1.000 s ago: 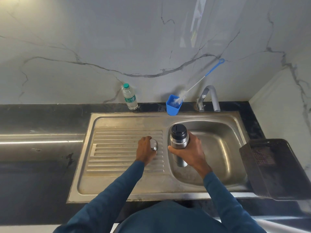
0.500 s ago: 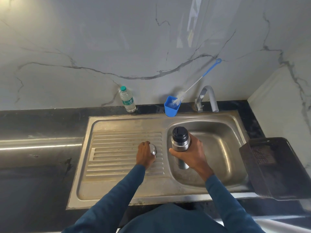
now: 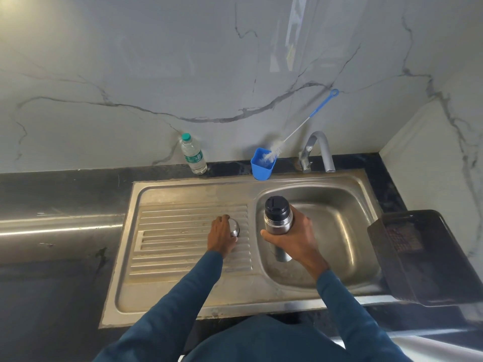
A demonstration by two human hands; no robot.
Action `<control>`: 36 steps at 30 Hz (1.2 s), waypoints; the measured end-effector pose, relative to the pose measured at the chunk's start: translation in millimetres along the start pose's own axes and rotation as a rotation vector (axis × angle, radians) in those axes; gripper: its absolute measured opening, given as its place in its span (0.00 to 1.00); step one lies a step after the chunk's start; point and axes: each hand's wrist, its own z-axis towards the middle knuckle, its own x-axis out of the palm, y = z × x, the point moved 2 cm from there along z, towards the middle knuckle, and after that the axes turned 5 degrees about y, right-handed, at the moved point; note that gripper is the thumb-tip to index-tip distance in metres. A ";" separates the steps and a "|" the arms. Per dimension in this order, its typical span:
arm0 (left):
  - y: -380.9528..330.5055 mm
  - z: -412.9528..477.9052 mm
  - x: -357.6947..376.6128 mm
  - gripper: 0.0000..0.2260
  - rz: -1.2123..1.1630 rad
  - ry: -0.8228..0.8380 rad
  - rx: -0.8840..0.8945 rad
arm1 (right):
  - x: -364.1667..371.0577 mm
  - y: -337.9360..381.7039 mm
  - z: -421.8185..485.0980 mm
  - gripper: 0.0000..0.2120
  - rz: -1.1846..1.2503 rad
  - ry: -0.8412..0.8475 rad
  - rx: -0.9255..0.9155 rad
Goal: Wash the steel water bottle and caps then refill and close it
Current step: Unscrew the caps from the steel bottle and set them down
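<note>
Now the bottle (image 3: 277,220), black inner cap on, is gripped upright over the basin (image 3: 339,231) by the right hand (image 3: 292,237); little has changed in 1 second. The left hand (image 3: 222,235) still grips the steel cap (image 3: 234,228) on the drainboard (image 3: 183,231); washing remains unstarted.

No text can be read anywhere. The plastic water bottle (image 3: 193,155) by the wall carries a green label, but its print is too small to make out.

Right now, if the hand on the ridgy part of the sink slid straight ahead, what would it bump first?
The left hand already holds the steel cap. Straight ahead are bare drainboard ridges, then probably the sink rim, near the blue cup. Depth is unclear.
</note>
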 end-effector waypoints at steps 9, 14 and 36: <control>-31.2 -26.3 -44.6 0.43 -0.095 -0.032 0.153 | -2.0 -1.0 -1.2 0.22 -0.012 0.001 0.020; -93.4 -78.0 -131.5 0.34 -0.539 0.362 0.470 | -4.8 1.2 -1.8 0.21 -0.016 0.013 0.011; -191.4 -163.5 -144.3 0.17 -0.606 -0.261 0.648 | -23.3 32.4 -27.0 0.19 -0.027 -0.118 -0.039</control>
